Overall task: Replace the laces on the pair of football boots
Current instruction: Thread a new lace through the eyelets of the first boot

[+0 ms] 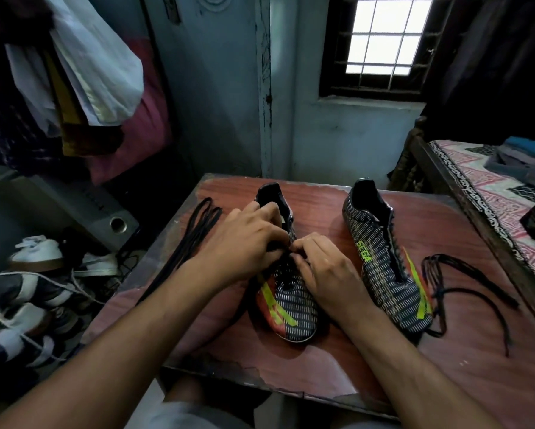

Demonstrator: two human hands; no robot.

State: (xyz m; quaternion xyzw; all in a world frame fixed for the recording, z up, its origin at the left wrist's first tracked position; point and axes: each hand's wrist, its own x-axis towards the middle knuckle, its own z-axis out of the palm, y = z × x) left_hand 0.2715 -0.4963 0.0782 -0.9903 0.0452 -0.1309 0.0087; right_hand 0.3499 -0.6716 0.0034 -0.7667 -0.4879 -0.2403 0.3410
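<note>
My bare forearms reach out over the near edge of the worn reddish-brown wooden table [337, 360], whose veneer is chipped and peeling along the front. Just past it stands the black football boot with white dashes and neon-yellow and red stripes [291, 308], its toe pointing back at me. Both my hands meet over its lace area: my left hand [244, 246] curls its fingers down onto the tongue and eyelets, and my right hand [325, 267] pinches the thin black lace [286, 253] at the middle of the boot, fingertips touching those of the left. To the right, apart from it, the matching second football boot [386, 261] stands unlaced with its throat open, and a loose tangle of black laces [445, 292] lies just beside it on the table. A straight bundle of black laces [188, 243] rests along the table's left edge. Left of the table, on the floor, lies a heap of white and dark shoes [28, 292]. Farther right is a bed with a pink patterned cover [488, 205]; beyond, a barred window [383, 38] glows in the blue wall.
</note>
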